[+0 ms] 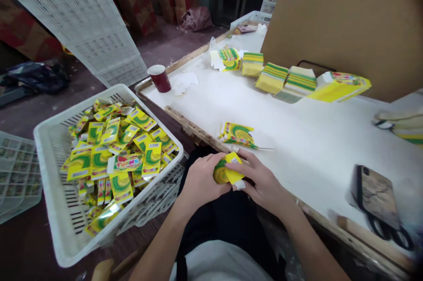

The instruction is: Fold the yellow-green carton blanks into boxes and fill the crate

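Both hands right of the crate (pixel 53 157), at about the level of its near half, raised over the lap by the table edge. Forearms come in from below and converge, left slanting up rightward, right slanting up leftward. Left hand (pixel 201 178): back upward, fingers curled, thumb beneath, closed around the left side of a yellow-green printed carton (pixel 234 171). Right hand (pixel 264 179): wrist bent inward, one finger laid across the carton's face, thumb below, gripping its right side. White flap shows near the right thumb. Cannot tell whether one carton or two overlap between the hands.

Crate holds a loose heap of similar small cartons (pixel 120 186). Right of it, on the white table (pixel 205 109): flattened cartons (pixel 238 134) just beyond the hands; maroon mug (pixel 161 79) past the crate's far right corner; phone (pixel 377 192) well to its right.
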A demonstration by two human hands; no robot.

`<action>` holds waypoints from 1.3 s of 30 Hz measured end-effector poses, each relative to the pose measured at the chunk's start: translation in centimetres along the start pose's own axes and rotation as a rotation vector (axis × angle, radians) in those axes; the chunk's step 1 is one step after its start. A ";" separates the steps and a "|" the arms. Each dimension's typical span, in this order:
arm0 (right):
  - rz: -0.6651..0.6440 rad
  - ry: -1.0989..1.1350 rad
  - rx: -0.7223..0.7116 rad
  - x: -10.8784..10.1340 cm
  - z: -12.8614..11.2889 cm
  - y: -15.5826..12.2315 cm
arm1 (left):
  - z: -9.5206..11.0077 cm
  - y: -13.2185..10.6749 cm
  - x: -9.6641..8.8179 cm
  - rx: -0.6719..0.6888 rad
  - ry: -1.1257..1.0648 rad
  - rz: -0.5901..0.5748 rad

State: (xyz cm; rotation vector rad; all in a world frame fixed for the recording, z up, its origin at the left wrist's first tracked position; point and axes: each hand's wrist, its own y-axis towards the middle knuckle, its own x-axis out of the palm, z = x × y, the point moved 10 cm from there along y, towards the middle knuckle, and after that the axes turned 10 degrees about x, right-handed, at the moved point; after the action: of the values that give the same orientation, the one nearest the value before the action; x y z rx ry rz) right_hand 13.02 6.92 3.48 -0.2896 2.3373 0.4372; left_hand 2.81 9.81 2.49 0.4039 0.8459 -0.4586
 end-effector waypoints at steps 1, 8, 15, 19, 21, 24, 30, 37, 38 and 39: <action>-0.005 -0.019 -0.004 0.1 0.1 0.0 | -0.1 0.0 0.0 -0.005 0.000 0.000; 0.027 0.138 0.056 -0.8 0.7 0.3 | 0.0 -0.2 0.8 0.036 0.010 -0.006; 0.237 0.700 0.305 -0.9 3.8 -0.1 | 0.7 -0.1 0.0 0.087 0.026 0.132; 0.363 0.959 0.398 0.5 4.7 -0.5 | 0.9 -0.5 -0.9 0.050 0.084 0.311; 0.394 0.965 0.377 0.4 4.3 -0.5 | 1.1 -0.6 -1.1 0.051 0.103 0.347; 0.382 0.784 0.292 -0.5 3.1 -0.4 | 1.5 -0.6 -1.3 0.091 0.100 0.347; 0.230 0.236 0.074 -0.8 0.1 0.0 | 0.4 -0.4 -0.8 0.045 0.032 0.240; 0.074 0.038 0.031 0.5 -0.7 0.5 | -0.3 -0.5 -0.7 0.007 0.014 0.181; 0.085 0.023 0.032 0.5 -0.6 0.4 | -0.3 -0.5 -0.6 0.008 0.021 0.169; 0.101 0.007 0.029 0.4 -0.4 0.4 | -0.4 -0.4 -0.6 0.007 0.032 0.155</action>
State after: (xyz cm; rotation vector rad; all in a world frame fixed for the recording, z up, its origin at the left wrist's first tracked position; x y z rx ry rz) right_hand 12.33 7.11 3.57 -0.1594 2.3703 0.4511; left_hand 2.01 9.77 2.66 0.4804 0.8377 -0.3126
